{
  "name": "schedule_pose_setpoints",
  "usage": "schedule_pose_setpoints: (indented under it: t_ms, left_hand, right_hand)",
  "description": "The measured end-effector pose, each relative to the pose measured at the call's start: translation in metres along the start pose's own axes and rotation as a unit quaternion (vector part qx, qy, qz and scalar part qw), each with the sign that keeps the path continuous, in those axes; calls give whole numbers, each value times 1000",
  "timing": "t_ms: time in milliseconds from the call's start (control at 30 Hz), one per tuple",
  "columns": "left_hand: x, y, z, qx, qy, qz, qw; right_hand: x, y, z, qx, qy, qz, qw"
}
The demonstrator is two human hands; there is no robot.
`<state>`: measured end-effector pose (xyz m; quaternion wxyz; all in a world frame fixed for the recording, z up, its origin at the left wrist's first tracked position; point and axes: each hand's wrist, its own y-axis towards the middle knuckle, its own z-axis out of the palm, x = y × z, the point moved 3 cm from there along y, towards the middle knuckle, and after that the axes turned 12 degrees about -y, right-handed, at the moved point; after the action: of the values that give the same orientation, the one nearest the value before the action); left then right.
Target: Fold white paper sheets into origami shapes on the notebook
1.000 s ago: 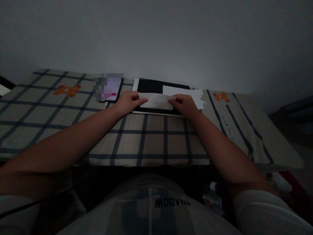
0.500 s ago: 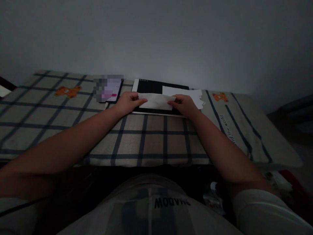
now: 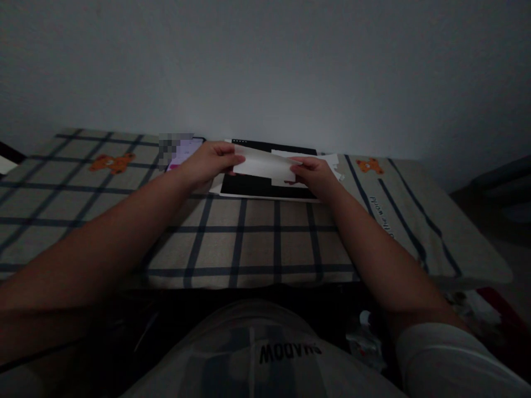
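Note:
A folded white sheet of paper [image 3: 265, 166] is held up between both hands, just above a black board with a white rim [image 3: 253, 187] that lies on the table. My left hand [image 3: 207, 161] pinches the paper's left end, fingers closed on it. My right hand [image 3: 313, 174] pinches its right end the same way. More white paper [image 3: 334, 161] lies on the board behind my right hand.
The table wears a beige cloth with dark blue checks [image 3: 232, 237] and orange bear prints [image 3: 110, 163]. A phone with a lit screen [image 3: 182, 152] lies left of the board. A plain wall stands right behind the table. Clutter lies on the floor at lower right.
Both hands have lifted the folded paper off the board and tilted it up; my left hand rose and moved back. More of the black board shows beneath the paper.

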<state>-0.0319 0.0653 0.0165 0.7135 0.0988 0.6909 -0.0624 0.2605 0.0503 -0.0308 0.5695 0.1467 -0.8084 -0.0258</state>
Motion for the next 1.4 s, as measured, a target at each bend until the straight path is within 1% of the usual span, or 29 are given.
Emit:
schedule_pose_setpoints:
  t_ms: [33,100,167,267,300,367,433,467,533,633,733,833,933,1033,1300,1400]
  left_hand:
    - [-2,3,2,-7,-23,-11,1000]
    - [-2,7,7,-37,-77,-15,996]
    - [3,7,14,-52,-121,-37,991]
    - [16,2,25,-45,-169,-88,981]
    - [20,0,27,-46,-179,-88,979]
    - [26,-3,29,-55,-189,-66,978]
    - [30,-4,28,-73,-189,-48,978]
    - [33,-4,27,-82,-192,-44,977]
    - [36,-3,23,-103,-206,-41,972]
    - [39,2,18,-122,-227,-41,965]
    - [38,6,16,-110,-253,-43,960]
    - [36,4,18,-90,-280,-43,955]
    - [33,-2,22,-73,-278,-35,957]
    - [33,-5,23,-68,-267,-18,961]
    - [35,0,22,-98,-261,2,960]
    - [32,-1,23,-98,-256,0,962]
  right_hand:
    - [-1,1,-1,-8,22,14,1000]
    - [-2,2,-2,-29,46,35,998]
    - [-2,2,-1,-47,50,46,997]
    - [0,1,3,-53,51,49,996]
    - [1,0,5,-50,52,46,996]
    - [2,-2,8,-45,40,37,998]
    - [3,-4,9,-41,-7,21,999]
    - [4,-6,9,-39,-44,9,998]
    - [8,-10,10,-35,-129,-39,990]
    - [19,-14,13,-22,-246,-135,960]
    - [28,-17,20,5,-333,-206,920]
    - [31,-18,27,18,-375,-241,895]
    - [31,-20,30,27,-392,-251,885]
    - [31,-22,31,39,-398,-250,882]
    - [35,-29,38,60,-372,-278,884]
    - [42,-33,39,64,-334,-297,892]
